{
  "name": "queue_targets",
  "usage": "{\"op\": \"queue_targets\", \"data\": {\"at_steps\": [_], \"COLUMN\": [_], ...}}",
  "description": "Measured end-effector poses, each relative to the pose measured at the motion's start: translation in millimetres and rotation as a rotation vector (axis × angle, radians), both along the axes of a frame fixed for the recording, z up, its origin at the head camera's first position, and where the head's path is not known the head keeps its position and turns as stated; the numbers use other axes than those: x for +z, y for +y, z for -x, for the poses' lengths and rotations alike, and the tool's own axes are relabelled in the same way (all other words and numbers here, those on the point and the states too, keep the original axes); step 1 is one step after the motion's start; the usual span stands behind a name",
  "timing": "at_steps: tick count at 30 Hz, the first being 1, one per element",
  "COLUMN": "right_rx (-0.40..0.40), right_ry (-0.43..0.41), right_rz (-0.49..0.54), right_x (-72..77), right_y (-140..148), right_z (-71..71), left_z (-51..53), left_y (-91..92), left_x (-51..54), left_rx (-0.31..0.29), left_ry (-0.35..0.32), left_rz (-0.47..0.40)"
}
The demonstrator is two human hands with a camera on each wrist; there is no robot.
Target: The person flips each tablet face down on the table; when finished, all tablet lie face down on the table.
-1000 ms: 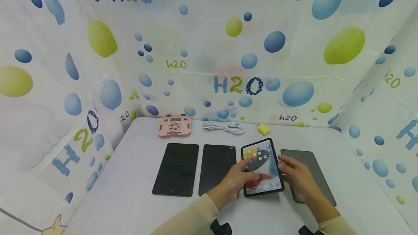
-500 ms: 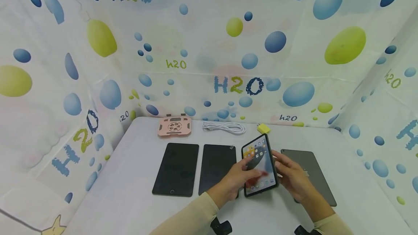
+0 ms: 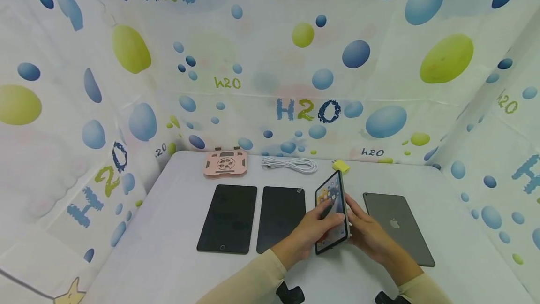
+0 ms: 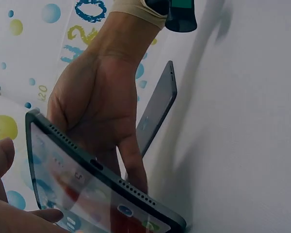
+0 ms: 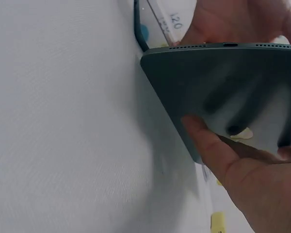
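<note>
Lit tablet in a dark case [image 3: 337, 203], held at a steep angle between a person's two hands, over the space between a black tablet [image 3: 278, 215] and a face-down gray tablet [image 3: 398, 229]. Compared with one second ago, it has swung from nearly facing the head camera to a narrow slant, screen toward the left hand [image 3: 310, 229] and back toward the right hand [image 3: 367, 233]. The right hand has shifted leftward with it, uncovering the gray tablet's apple logo. The step in hand therefore appears to be a turning of this tablet alone. Left hand: thumb and index finger lie across the screen; whether other fingers grip it cannot be told. Right hand: extended fingers lie along the back, not visibly curled round it. Whether the lower edge touches the white table [image 3: 160, 247] is unclear. Beyond lie a pink case [image 3: 225, 163], white cable [image 3: 288, 165] and yellow charger plug [image 3: 341, 167]; at left, a tablet with a home button [image 3: 226, 219].
</note>
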State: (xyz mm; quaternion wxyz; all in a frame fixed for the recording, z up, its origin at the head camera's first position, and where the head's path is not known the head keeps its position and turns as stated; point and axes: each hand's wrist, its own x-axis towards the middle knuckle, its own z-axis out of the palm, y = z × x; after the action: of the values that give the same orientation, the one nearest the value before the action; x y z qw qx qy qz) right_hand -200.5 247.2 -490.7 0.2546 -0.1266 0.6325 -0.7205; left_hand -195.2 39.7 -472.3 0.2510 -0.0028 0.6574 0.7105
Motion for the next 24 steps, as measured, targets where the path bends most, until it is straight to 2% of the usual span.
{"op": "queue_targets", "data": {"at_steps": [6, 17, 24], "right_rx": [-0.013, -0.204, -0.268], "right_ry": [0.009, 0.097, 0.168], "right_rz": [-0.016, -0.168, -0.286], "right_x": [3.4, 10.2, 12.9], "right_y": [-13, -29, -28], "right_z": [-2.4, -11.1, -11.6], "left_z": [-1.7, -4.8, -4.1], "left_y": [2.0, 2.1, -1.2], "left_x": [2.8, 5.1, 6.0], "left_rx": [-0.005, -0.058, -0.013], "left_ry": [0.022, 0.006, -0.015], "left_rz": [-0.028, -0.202, -0.331]}}
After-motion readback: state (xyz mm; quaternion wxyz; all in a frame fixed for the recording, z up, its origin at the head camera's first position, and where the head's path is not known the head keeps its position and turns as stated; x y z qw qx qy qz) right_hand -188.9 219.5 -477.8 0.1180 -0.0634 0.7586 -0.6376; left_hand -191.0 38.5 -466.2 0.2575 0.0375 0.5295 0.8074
